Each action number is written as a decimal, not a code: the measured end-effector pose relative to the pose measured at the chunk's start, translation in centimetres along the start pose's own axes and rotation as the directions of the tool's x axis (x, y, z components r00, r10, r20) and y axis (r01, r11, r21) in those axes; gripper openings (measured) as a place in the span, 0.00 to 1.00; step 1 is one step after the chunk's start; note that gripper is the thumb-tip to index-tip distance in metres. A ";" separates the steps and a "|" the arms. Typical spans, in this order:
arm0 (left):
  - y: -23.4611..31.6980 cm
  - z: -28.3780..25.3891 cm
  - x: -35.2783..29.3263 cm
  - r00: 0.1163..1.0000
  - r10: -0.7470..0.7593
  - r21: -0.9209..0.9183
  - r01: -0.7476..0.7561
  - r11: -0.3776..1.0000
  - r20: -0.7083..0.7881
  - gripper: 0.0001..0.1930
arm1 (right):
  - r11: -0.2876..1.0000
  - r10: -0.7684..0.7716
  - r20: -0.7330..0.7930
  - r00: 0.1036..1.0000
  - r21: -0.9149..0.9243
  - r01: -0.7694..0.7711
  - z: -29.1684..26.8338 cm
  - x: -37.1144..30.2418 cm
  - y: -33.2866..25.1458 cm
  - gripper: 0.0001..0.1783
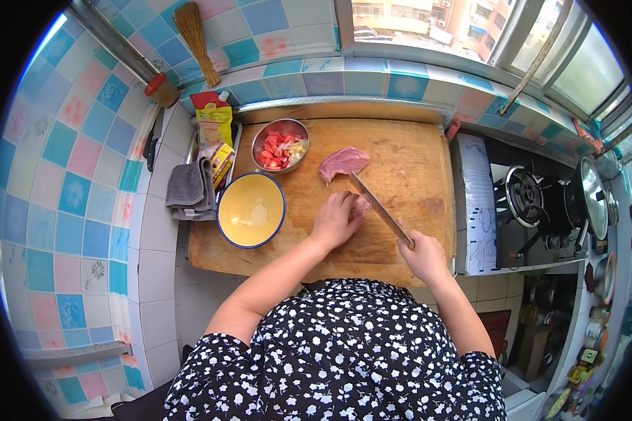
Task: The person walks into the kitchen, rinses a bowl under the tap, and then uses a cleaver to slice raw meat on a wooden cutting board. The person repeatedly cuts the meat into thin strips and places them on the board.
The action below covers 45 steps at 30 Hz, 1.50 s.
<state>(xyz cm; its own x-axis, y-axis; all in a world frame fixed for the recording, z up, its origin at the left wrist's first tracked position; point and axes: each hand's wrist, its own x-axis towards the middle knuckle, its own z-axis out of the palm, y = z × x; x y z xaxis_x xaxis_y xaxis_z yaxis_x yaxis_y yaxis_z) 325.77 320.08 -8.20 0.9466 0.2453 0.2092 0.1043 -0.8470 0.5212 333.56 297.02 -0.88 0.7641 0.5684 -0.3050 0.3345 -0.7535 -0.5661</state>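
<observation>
Low in the frame's centre, the right hand (423, 256) grips a knife (378, 207) by its handle, fingers wrapped tight. Just above, the left hand (336, 219) presses curled fingers onto a piece of raw meat (361, 205) on the cutting board (407, 165) — likely soft, slick, best pinned flat from above. Farther up lies a larger pink slab (343, 163).

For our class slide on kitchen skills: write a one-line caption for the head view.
Left hand steadies raw meat on a wooden cutting board while the right hand slices with a knife.

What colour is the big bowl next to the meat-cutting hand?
The bowl is yellow inside with a blue rim, seen clearly in the head view.
</observation>
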 end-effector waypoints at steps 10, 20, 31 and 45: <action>-1.1 2.0 0.1 0.994 0.093 -0.077 -0.097 0.992 -0.052 0.17 | 0.952 -0.109 0.083 0.991 -0.279 0.128 -0.5 2.3 -1.1 0.21; -1.4 2.0 0.2 0.981 0.146 -0.091 -0.159 0.983 -0.128 0.08 | 0.959 -0.060 0.230 0.971 -0.256 0.120 -0.8 4.8 -0.9 0.16; -0.4 3.3 -0.6 0.976 0.201 -0.048 -0.206 0.977 -0.085 0.08 | 0.960 -0.050 0.274 0.960 -0.251 0.122 1.3 8.0 -4.4 0.14; -0.8 2.1 -1.0 0.982 0.047 -0.054 -0.058 0.997 -0.184 0.11 | 0.986 -0.011 0.148 0.989 -0.161 0.035 -1.8 5.3 -1.7 0.15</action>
<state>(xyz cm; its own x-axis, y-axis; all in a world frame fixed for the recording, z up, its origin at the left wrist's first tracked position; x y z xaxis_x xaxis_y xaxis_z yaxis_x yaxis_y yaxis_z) 325.40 319.50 -10.53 0.8781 0.2874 0.3824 0.0320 -0.8329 0.5524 338.03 300.75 -0.14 0.6702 0.6197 -0.4085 0.4456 -0.7761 -0.4462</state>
